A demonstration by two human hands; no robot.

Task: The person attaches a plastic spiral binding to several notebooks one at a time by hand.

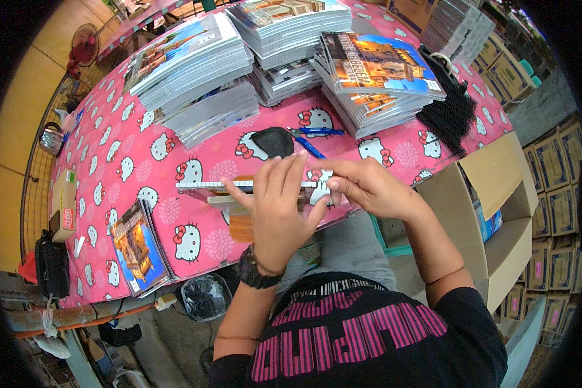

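OK so the biggest thing on my feed is the tabletop, under a pink patterned cloth, with an open carton at its right side. Next size down, I've got glossy books piled along the far side: left stack, middle stack, right stack, plus some black mesh beside that last one. A loose book lies flat near the left front, dark coil facing right. Then the held book, mid-front, is up on edge as far as I can tell, white notched side up, long axis running pretty much left to right across my view. The left grip is the nearer one: it's wrapped over the thing, fingers spread across that edge, thumb on the near side, so I'd call that holding. The right grip sits just off the right end, roughly in line with the edge, thumb and index tips close together; can't tell if anything's pinched there. From that side, the book is straight to its left. Smallest stuff: a black pouch just past the left fingers, and blue-handled pliers right next to it.
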